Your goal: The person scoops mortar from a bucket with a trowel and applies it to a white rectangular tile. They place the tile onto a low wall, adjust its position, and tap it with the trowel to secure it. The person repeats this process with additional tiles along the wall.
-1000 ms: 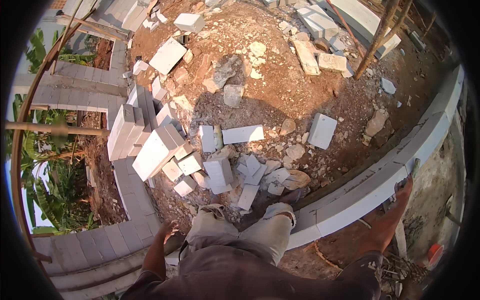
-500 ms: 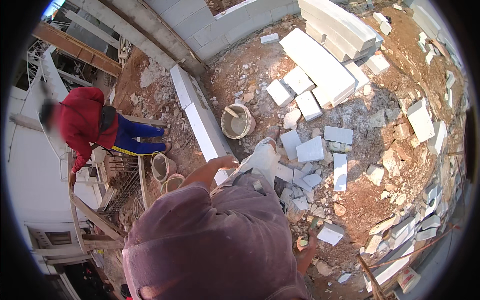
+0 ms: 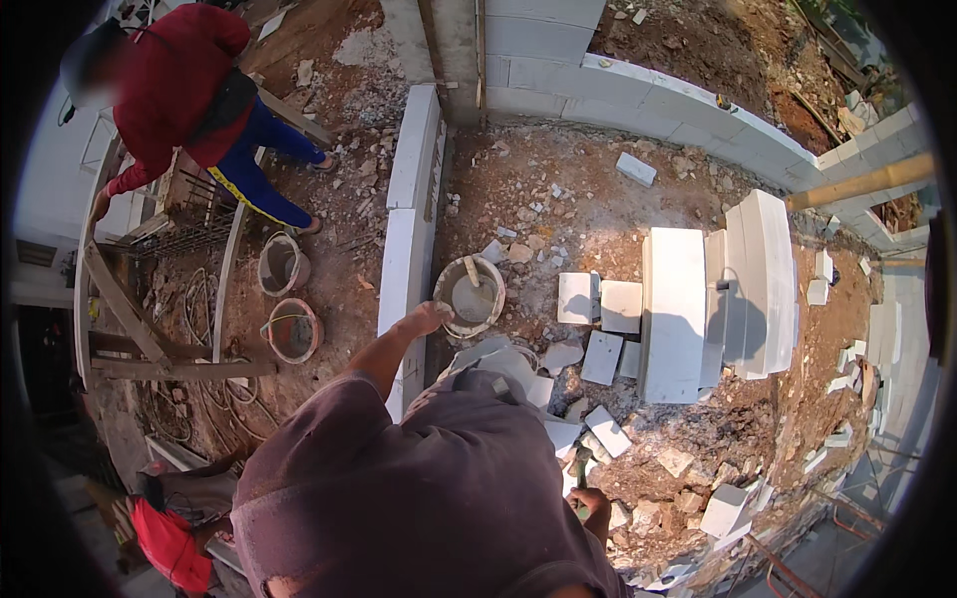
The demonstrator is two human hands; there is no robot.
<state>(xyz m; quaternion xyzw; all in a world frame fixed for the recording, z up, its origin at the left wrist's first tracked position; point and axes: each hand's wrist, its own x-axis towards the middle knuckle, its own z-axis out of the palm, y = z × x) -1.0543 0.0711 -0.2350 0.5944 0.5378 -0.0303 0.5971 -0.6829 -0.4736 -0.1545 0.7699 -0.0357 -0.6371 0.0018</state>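
My left hand (image 3: 427, 317) reaches over a low white block wall (image 3: 402, 254), its fingertips at the near-left rim of a bucket (image 3: 501, 289). The fingers look bent, but whether they grip the rim cannot be made out. Grey mortar (image 3: 474, 301) fills part of the bucket, and a light wooden handle (image 3: 471, 271) leans inside it. Low at my right side, my right hand (image 3: 594, 500) is closed around a green-handled tool (image 3: 580, 464) whose kind is unclear. White block pieces (image 3: 608, 431) lie just beyond that tool.
Stacked white blocks (image 3: 675, 314) stand to the right, with smaller blocks (image 3: 601, 357) beside them. Beyond the low wall are two buckets (image 3: 296, 331) and a person in red (image 3: 184, 85) at a wooden frame (image 3: 125, 299). Another person (image 3: 169, 538) is at lower left. Rubble (image 3: 688, 498) covers the ground at right.
My view has turned to the right. My left hand has come up to the bucket's rim; earlier it was apart from it. My right hand still holds the green-handled tool.
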